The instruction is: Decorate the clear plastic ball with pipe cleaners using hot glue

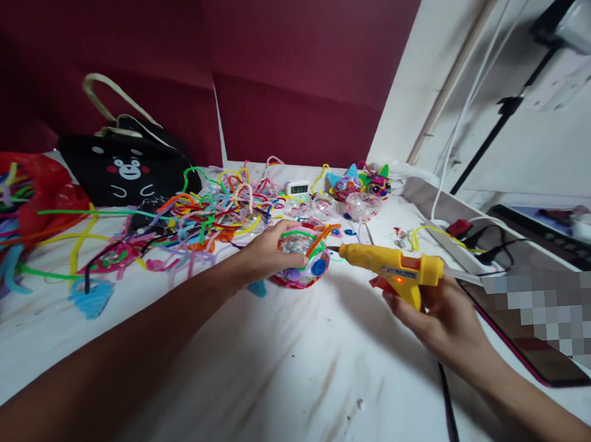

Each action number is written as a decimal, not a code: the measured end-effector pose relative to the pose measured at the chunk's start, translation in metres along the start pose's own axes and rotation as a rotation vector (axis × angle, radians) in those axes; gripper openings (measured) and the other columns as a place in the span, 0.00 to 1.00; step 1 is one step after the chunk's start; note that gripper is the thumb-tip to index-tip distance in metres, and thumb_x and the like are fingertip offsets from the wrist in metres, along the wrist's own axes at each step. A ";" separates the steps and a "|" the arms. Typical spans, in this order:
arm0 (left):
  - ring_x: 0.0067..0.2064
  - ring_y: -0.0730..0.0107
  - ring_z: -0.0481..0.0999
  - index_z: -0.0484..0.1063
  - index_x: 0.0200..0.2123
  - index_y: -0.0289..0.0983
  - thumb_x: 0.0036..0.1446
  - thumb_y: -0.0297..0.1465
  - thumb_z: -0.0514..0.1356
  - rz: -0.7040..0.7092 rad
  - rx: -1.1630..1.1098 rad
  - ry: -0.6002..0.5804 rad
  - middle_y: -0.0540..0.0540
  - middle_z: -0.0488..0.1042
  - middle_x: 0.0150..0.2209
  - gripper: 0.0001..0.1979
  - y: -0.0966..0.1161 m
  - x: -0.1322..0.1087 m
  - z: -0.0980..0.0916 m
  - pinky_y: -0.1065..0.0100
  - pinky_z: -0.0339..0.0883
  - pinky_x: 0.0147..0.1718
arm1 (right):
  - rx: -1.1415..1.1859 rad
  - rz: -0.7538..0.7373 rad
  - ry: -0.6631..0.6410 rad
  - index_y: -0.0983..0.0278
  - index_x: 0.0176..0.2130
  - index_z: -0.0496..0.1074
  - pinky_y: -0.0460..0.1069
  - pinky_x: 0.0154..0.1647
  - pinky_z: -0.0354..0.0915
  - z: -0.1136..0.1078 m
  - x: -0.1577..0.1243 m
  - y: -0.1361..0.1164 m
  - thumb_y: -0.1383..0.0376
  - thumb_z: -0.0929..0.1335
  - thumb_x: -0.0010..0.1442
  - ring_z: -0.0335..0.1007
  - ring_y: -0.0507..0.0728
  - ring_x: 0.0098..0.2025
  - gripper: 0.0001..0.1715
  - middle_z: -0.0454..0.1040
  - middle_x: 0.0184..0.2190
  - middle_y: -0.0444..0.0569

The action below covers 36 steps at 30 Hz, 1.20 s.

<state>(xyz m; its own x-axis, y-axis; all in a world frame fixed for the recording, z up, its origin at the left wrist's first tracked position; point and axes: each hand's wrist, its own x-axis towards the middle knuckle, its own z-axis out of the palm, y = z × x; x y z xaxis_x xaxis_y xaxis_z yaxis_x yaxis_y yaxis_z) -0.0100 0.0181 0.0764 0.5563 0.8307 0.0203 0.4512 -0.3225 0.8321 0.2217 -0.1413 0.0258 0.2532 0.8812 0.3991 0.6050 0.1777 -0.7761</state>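
Observation:
My left hand [267, 253] is closed round a clear plastic ball [302, 259] wrapped in coloured pipe cleaners, resting on the white table [264, 369]. My right hand [439, 319] grips a yellow hot glue gun [396, 268] whose orange light is on. The gun's nozzle points left and sits right at the ball's upper right side. A black cord runs down from the gun past my wrist.
A tangle of coloured pipe cleaners [195, 217] lies behind the ball. A black bear-face bag [127, 168] and a red bag [28, 190] sit at the left. Clear balls [324, 206], decorated figures [360, 183], a small clock [298, 188] and a phone [528, 347] lie at the right.

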 end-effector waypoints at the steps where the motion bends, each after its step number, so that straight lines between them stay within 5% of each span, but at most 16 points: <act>1: 0.49 0.55 0.76 0.66 0.57 0.42 0.46 0.36 0.64 -0.001 0.002 -0.001 0.46 0.76 0.49 0.33 0.000 0.000 0.000 0.60 0.70 0.46 | -0.012 -0.029 0.003 0.62 0.45 0.70 0.52 0.39 0.73 0.001 0.001 0.001 0.59 0.70 0.60 0.77 0.60 0.41 0.14 0.78 0.40 0.53; 10: 0.52 0.53 0.75 0.66 0.57 0.43 0.44 0.36 0.65 -0.006 -0.018 0.011 0.45 0.75 0.51 0.34 -0.004 0.003 0.002 0.58 0.70 0.49 | 0.020 -0.049 -0.078 0.60 0.47 0.70 0.54 0.37 0.75 0.012 0.003 0.006 0.60 0.68 0.63 0.76 0.63 0.45 0.13 0.76 0.45 0.56; 16: 0.47 0.54 0.78 0.67 0.57 0.43 0.42 0.36 0.65 -0.037 -0.075 0.011 0.46 0.77 0.46 0.34 -0.005 0.003 0.004 0.61 0.73 0.40 | 0.027 -0.098 -0.162 0.62 0.44 0.69 0.54 0.42 0.74 0.017 0.001 0.009 0.62 0.65 0.65 0.75 0.61 0.46 0.09 0.75 0.47 0.56; 22: 0.51 0.53 0.75 0.68 0.55 0.43 0.43 0.36 0.65 -0.007 -0.043 0.025 0.46 0.76 0.49 0.33 -0.005 0.003 0.004 0.60 0.72 0.45 | -0.075 -0.142 -0.129 0.61 0.43 0.69 0.52 0.39 0.74 0.018 0.000 0.003 0.63 0.64 0.65 0.76 0.58 0.40 0.07 0.77 0.42 0.53; 36: 0.43 0.55 0.78 0.67 0.55 0.44 0.41 0.37 0.65 -0.041 -0.046 -0.001 0.46 0.77 0.44 0.34 -0.008 0.007 0.004 0.62 0.73 0.38 | -0.115 -0.117 -0.137 0.61 0.47 0.67 0.53 0.41 0.74 0.020 -0.004 0.012 0.62 0.63 0.66 0.78 0.58 0.40 0.11 0.77 0.42 0.53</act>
<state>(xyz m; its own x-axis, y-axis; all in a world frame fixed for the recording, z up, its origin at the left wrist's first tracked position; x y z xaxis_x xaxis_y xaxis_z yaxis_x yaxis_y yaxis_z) -0.0071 0.0254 0.0676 0.5387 0.8424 -0.0150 0.4410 -0.2667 0.8570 0.2124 -0.1338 0.0052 0.0756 0.9101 0.4074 0.7086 0.2384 -0.6641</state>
